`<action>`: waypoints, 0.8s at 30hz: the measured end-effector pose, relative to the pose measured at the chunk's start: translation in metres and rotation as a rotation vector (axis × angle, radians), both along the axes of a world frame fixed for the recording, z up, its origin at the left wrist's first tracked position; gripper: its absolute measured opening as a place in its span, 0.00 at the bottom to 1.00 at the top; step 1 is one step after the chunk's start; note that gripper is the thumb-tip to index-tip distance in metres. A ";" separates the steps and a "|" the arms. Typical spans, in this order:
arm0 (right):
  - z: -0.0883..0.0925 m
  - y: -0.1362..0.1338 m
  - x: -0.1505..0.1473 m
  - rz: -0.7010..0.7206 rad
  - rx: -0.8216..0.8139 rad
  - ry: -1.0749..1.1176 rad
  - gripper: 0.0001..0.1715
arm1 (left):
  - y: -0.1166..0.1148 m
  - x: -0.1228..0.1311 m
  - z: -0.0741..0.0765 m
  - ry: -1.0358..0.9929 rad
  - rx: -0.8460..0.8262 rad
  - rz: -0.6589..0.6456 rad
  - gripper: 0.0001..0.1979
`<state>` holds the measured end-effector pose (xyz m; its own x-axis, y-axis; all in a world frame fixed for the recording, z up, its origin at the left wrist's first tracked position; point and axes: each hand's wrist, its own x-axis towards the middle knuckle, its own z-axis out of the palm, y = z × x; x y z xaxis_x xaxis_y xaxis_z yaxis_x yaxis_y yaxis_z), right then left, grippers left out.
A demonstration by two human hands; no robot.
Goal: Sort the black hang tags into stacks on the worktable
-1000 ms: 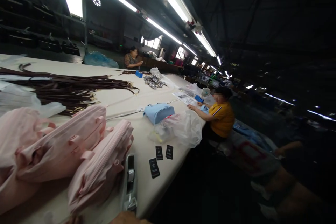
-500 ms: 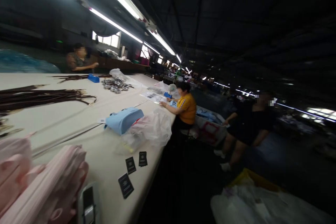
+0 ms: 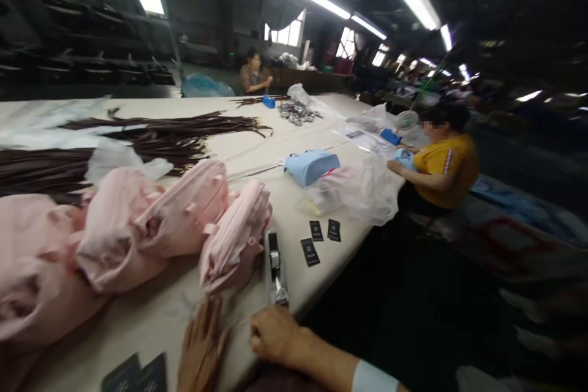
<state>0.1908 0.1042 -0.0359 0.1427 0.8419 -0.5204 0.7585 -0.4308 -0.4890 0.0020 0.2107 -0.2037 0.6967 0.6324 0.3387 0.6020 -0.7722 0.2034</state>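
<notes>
My left hand lies on the table with its palm down and fingers stretched out, just in front of the nearest pink bag. To its right, my right hand is closed, knuckles up; whatever it may hold is hidden. Right beyond that fist sits a long, narrow silver-and-black device, its exact kind unclear. More pink bags lean in a row to the left. Black printed cards lie past the device, and other black cards are beside my left hand at the bottom edge.
Bundles of dark brown straps cover the table's far left. A light blue bag and crumpled clear plastic lie further along. A person in a yellow top sits at the right edge; another person is across the table.
The view has swung left and down, bringing both my hands and more pink bags into sight. The standing person on the right has mostly left the picture.
</notes>
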 end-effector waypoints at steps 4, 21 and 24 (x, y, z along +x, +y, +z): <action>0.027 -0.024 0.035 -0.008 -0.090 0.107 0.13 | -0.003 -0.007 -0.006 0.008 0.091 0.056 0.29; 0.109 -0.108 0.169 -0.688 0.429 0.998 0.21 | -0.036 0.034 0.143 -0.496 -0.512 -0.068 0.15; 0.066 -0.070 0.128 -0.504 0.036 1.020 0.16 | -0.060 0.102 0.196 -0.490 -1.177 -0.145 0.28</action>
